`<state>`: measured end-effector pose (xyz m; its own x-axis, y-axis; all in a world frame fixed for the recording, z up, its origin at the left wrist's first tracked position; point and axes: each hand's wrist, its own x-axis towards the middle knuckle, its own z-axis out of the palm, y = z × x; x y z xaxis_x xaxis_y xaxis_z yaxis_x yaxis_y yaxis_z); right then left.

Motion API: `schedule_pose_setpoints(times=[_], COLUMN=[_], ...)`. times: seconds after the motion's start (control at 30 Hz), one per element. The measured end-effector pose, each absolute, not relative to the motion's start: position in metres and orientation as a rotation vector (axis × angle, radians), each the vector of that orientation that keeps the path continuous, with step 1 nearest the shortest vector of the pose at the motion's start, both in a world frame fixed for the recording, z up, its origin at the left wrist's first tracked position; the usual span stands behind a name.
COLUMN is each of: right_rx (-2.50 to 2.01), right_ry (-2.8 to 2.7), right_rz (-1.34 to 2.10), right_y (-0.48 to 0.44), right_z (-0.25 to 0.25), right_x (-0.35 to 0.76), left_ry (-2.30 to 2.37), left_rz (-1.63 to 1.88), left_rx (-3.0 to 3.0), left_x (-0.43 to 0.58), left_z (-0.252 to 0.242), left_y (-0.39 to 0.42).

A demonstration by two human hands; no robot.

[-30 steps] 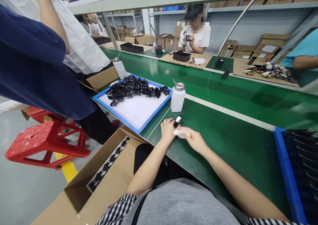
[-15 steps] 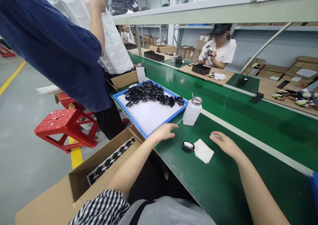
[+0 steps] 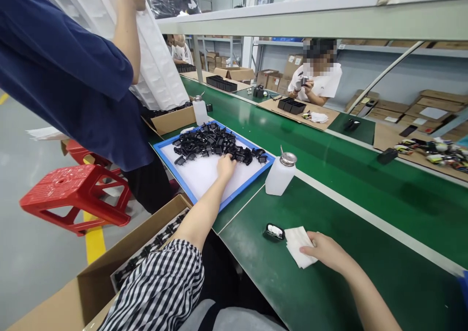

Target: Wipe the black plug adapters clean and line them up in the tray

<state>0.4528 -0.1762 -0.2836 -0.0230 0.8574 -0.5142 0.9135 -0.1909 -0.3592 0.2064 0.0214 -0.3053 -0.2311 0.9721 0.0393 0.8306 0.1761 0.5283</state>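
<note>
Pinching layered white cloth: right fingers — left fingers among jumbled black parts, grip unclear.

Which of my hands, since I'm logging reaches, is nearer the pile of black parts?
Left. Your left hand is over the blue-rimmed tray, at the near edge of the pile of black parts; your right hand is farther right, grasping the white wipe.

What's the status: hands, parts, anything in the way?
Left hand at black parts in tray, grip hidden. Right hand pinching white cloth. Lone black part beside cloth. White bottle beside tray, apart from both hands.
</note>
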Motion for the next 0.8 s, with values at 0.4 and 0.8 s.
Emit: schedule_pose_setpoints(times=[0.4,0.8], right_rx=[2.523,2.156], right_ry=[2.023,1.764], right_rz=[-0.658,-2.915], right_y=[-0.179,-0.158], right_z=[-0.270,-0.255], right_x=[0.459,0.398], left_ry=[2.152,1.343], left_rz=[0.713,1.629], left_rx=[1.818,2.741], left_x=[0.207,0.240], left_z=[-0.287,-0.270], left_y=[0.004,-0.127])
